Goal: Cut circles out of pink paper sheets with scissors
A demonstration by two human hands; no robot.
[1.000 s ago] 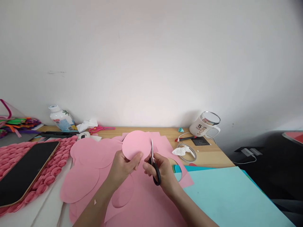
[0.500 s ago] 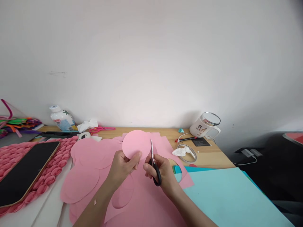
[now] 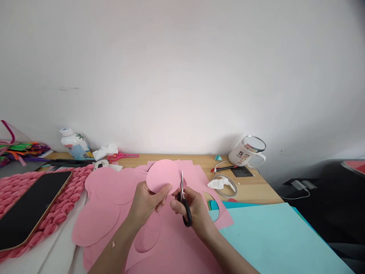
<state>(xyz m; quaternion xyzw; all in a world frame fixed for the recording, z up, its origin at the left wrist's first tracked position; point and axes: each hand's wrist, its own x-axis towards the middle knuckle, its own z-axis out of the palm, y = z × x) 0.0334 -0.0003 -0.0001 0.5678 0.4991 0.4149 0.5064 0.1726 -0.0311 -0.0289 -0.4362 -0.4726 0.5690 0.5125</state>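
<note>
A round pink paper disc [image 3: 163,174] is pinched at its lower edge between the thumb and fingers of my left hand [image 3: 149,199]. My right hand [image 3: 192,207] grips a pair of black-handled scissors [image 3: 186,209], blades pointing up along the disc's right edge. Whether the blades touch the paper I cannot tell. Below both hands lie pink paper sheets [image 3: 182,243] with round holes cut in them. More pink paper circles [image 3: 95,222] overlap in a pile to the left. A tiny pink scrap clings to my left forearm.
Light blue paper [image 3: 270,236] lies at the right. A white mug [image 3: 246,152], a red-and-black pen [image 3: 224,168] and a crumpled tissue [image 3: 219,183] stand behind it. On the left are a phone [image 3: 31,209] on pink rosettes, a white bottle [image 3: 74,144] and pink scissors [image 3: 122,156].
The disc has tilted and dropped slightly in my left hand. My right hand with the scissors has shifted a little down and left.
</note>
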